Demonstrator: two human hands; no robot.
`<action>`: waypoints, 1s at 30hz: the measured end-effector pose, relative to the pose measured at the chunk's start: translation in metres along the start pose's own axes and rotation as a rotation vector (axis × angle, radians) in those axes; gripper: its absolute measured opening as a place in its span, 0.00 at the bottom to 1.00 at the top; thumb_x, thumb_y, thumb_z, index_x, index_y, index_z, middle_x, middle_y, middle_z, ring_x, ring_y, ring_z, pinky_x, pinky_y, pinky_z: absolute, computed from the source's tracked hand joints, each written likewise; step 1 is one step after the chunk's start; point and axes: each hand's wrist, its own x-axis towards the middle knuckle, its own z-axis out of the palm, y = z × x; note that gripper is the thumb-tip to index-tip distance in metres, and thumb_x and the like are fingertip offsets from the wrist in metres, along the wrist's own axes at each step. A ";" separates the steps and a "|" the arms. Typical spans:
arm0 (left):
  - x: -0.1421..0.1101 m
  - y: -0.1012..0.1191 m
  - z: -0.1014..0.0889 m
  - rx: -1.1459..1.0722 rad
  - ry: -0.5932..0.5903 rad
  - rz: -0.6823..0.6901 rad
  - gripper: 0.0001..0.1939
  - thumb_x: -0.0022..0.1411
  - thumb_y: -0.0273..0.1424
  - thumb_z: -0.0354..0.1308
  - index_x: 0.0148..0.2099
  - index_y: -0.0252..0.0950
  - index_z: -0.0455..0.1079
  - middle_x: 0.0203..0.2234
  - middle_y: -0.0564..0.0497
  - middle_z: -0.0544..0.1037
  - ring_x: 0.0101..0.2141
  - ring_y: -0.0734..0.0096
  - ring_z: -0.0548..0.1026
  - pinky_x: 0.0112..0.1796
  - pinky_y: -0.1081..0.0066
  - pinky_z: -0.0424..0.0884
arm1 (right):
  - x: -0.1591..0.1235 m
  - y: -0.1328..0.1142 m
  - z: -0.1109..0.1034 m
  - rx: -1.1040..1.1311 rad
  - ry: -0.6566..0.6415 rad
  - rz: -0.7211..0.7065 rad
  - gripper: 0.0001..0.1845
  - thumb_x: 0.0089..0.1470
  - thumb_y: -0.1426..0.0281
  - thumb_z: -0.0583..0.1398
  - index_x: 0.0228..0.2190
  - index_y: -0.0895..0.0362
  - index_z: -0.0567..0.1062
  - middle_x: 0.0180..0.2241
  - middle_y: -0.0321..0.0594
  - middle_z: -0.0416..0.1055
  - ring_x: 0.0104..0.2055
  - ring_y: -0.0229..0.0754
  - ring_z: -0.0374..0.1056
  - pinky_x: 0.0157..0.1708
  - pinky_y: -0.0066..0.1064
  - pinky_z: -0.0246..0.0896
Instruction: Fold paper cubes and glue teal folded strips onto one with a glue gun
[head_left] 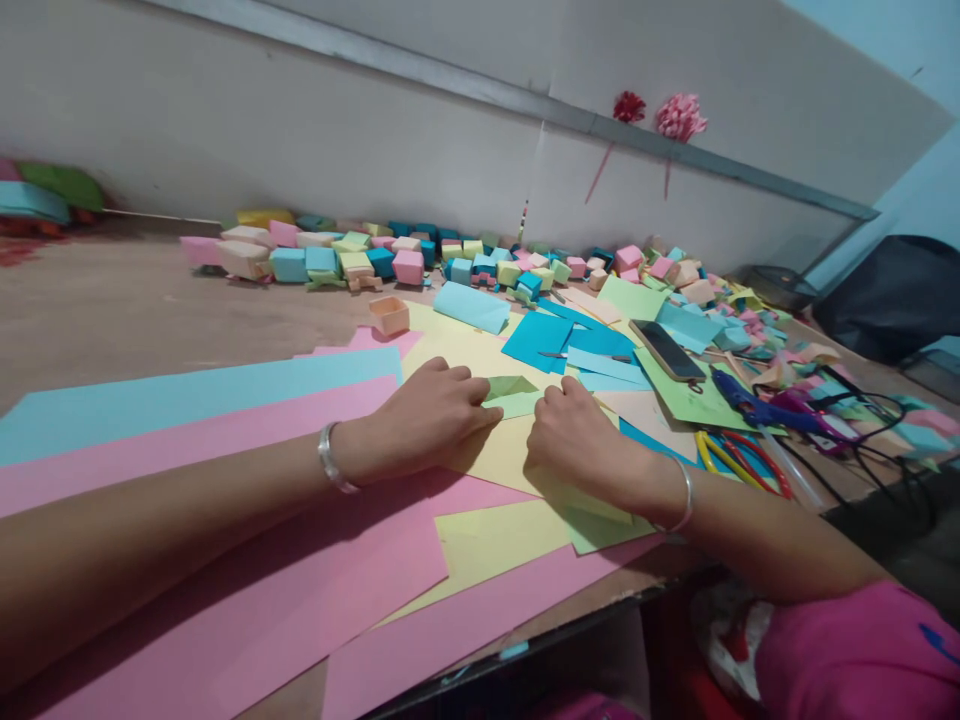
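Observation:
A small light green piece of folded paper [512,393] lies on a yellow sheet [487,355] in the middle of the table. My left hand [427,415] is closed, its fingertips pinching the left edge of the green paper. My right hand [574,435] is closed too, its fingers pressed on the paper's right edge. Both wrists wear a silver bangle. Large pink sheets [300,590] and a light blue sheet [187,395] lie under my left forearm.
A row of several small folded paper boxes [352,258] runs along the back by the wall. A single peach box [388,314] stands nearer. A phone [666,350], a blue glue gun [750,405], scissors with red and yellow handles [739,462] and black cables lie to the right.

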 end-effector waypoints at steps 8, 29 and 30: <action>-0.010 0.045 -0.014 0.271 -0.108 0.048 0.08 0.57 0.25 0.57 0.25 0.37 0.68 0.22 0.47 0.67 0.27 0.61 0.62 0.28 0.60 0.50 | 0.001 0.009 -0.006 -0.065 -0.081 0.008 0.11 0.46 0.82 0.62 0.17 0.59 0.74 0.21 0.47 0.71 0.26 0.43 0.60 0.30 0.37 0.43; 0.001 0.011 -0.003 -0.035 -0.110 -0.345 0.11 0.64 0.32 0.50 0.40 0.32 0.71 0.33 0.41 0.73 0.31 0.60 0.68 0.30 0.64 0.56 | 0.008 0.026 -0.012 0.077 0.009 0.158 0.07 0.56 0.77 0.58 0.29 0.60 0.76 0.32 0.47 0.73 0.35 0.44 0.63 0.29 0.35 0.38; 0.001 0.007 0.000 -0.077 -0.095 -0.360 0.11 0.64 0.32 0.51 0.41 0.33 0.72 0.34 0.42 0.74 0.32 0.60 0.68 0.30 0.65 0.56 | 0.010 0.027 -0.010 0.101 0.079 0.184 0.07 0.59 0.74 0.58 0.31 0.60 0.76 0.34 0.48 0.73 0.37 0.45 0.62 0.29 0.35 0.38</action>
